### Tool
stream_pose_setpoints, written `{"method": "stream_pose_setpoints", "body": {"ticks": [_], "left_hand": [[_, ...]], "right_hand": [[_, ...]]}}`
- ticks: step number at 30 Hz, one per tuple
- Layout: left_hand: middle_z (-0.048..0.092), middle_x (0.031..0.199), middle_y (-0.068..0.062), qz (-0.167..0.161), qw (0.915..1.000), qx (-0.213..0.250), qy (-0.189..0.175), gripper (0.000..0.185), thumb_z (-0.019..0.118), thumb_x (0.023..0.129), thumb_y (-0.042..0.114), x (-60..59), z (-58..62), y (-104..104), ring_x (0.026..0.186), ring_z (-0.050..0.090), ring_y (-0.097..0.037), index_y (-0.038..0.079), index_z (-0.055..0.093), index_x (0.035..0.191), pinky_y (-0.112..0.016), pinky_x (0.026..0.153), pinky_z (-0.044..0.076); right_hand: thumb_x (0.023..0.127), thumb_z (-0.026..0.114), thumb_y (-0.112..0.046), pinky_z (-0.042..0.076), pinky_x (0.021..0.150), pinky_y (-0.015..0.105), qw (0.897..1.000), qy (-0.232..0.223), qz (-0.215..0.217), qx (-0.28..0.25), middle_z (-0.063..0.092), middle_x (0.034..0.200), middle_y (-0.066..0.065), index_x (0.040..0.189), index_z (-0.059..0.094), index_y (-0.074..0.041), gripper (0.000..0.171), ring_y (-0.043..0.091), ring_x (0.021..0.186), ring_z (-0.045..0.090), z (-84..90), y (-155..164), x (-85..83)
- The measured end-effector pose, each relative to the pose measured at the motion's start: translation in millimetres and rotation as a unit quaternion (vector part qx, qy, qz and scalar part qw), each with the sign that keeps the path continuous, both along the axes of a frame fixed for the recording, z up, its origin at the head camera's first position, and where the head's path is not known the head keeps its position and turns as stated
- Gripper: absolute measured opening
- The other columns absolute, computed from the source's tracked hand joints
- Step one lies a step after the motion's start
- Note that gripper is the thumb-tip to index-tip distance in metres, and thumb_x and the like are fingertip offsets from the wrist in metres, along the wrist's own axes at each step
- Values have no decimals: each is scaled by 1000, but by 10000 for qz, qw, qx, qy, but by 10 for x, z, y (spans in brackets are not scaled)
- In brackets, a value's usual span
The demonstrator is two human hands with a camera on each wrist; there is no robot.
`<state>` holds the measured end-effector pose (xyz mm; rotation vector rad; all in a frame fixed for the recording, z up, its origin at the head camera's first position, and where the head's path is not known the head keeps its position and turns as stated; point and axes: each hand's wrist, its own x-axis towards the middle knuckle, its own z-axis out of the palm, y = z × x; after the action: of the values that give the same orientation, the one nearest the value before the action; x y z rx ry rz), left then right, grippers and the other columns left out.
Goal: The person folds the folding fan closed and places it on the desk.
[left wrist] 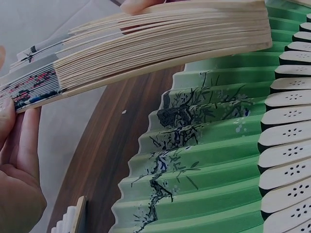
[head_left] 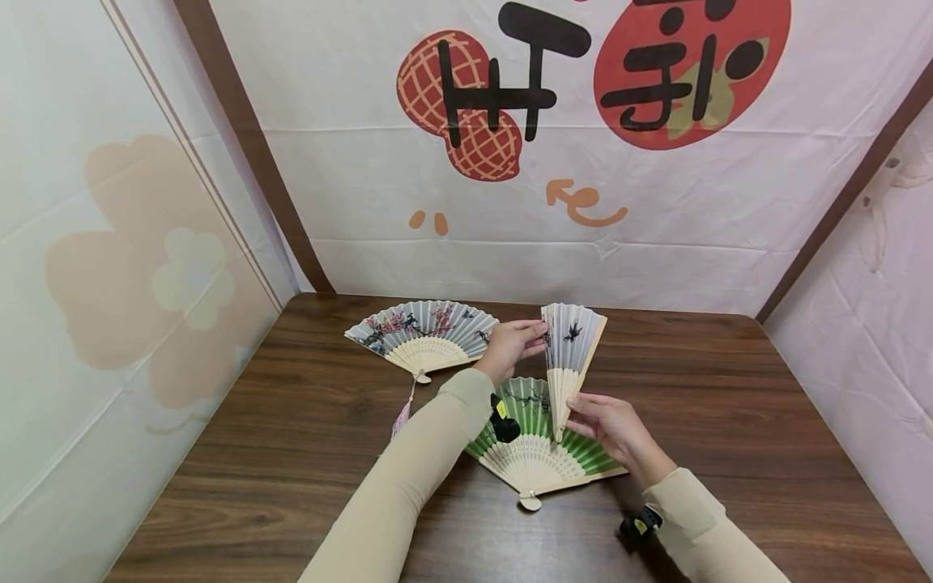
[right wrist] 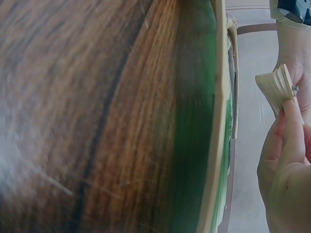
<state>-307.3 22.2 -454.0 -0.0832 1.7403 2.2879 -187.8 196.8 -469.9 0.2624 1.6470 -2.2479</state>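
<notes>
Nearest the camera, the right hand pinched the pivot end of a half-folded white fan, thumb and fingertips clamped at the base of its ribs; the right wrist view showed the same grasp, thumb pressed on the rib stack by the rivet. That fan was held in the air, upright, over the top edge of the green fan, which lay fully spread and flat on the wooden table, untouched as far as I could tell. Further out, the left hand gripped the white fan's left guard near the paper edge, fingers curled round it; in the left wrist view the ribs were bunched close together with fingers under the leaf. Beyond both, a grey floral fan with a pink tassel sat spread open near the table's back edge, well apart from either hand. Judgement: the step in hand looked like working the white fan's spread, roughly mid-travel; whether opening or closing, the stills didn't say. Next move would call for the right hand keeping the pivot fixed while the left swung its guard about it, pleats staying in order, clear of the green fan below
</notes>
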Motion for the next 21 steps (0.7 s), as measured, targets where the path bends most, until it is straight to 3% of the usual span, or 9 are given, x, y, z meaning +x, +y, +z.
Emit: {"method": "stream_pose_setpoints", "body": {"ticks": [3, 7, 10, 16, 21], "left_hand": [[67, 126, -21, -14, 10000, -6, -14, 31, 66, 95, 7, 3, 2, 5, 78, 69, -10, -6, 66, 123, -30, 88, 62], [66, 127, -22, -32, 10000, 37, -44, 31, 66, 95, 6, -6, -10, 13, 76, 68, -9, -7, 65, 124, -30, 88, 62], [66, 128, -22, -30, 10000, 57, -71, 32, 66, 94, 5, -9, -13, 16, 76, 68, -10, -7, 65, 124, -30, 88, 62], [66, 127, -22, -45, 10000, 44, -75, 32, 66, 95, 6, -3, -14, 18, 80, 68, -12, -7, 65, 124, -30, 89, 62], [66, 127, -22, -62, 9999, 27, -83, 32, 66, 95, 7, -8, -27, 23, 82, 68, -13, -7, 65, 124, -30, 88, 62]], "right_hand": [[98, 59, -1, 62, 82, 23, 10000, -16, -6, 59, 71, 85, -4, 109, 66, 0, 13, 6, 82, 71, -12, 1, -3], [98, 59, -1, 62, 83, 24, 9999, -18, -11, 155, 70, 88, -5, 134, 46, 15, 41, 5, 83, 71, -22, -7, -8], [98, 58, -2, 62, 83, 24, 9998, -28, -4, 195, 69, 88, -5, 140, 37, 18, 50, 4, 83, 70, -21, -16, -10], [98, 60, -2, 62, 84, 26, 9998, -15, 21, 219, 70, 89, -5, 137, 43, 17, 46, 4, 83, 70, -8, -22, -7], [96, 62, -1, 63, 84, 27, 9997, -12, 44, 226, 70, 91, -4, 105, 69, -3, 12, 6, 84, 71, -5, -31, -11]]}}
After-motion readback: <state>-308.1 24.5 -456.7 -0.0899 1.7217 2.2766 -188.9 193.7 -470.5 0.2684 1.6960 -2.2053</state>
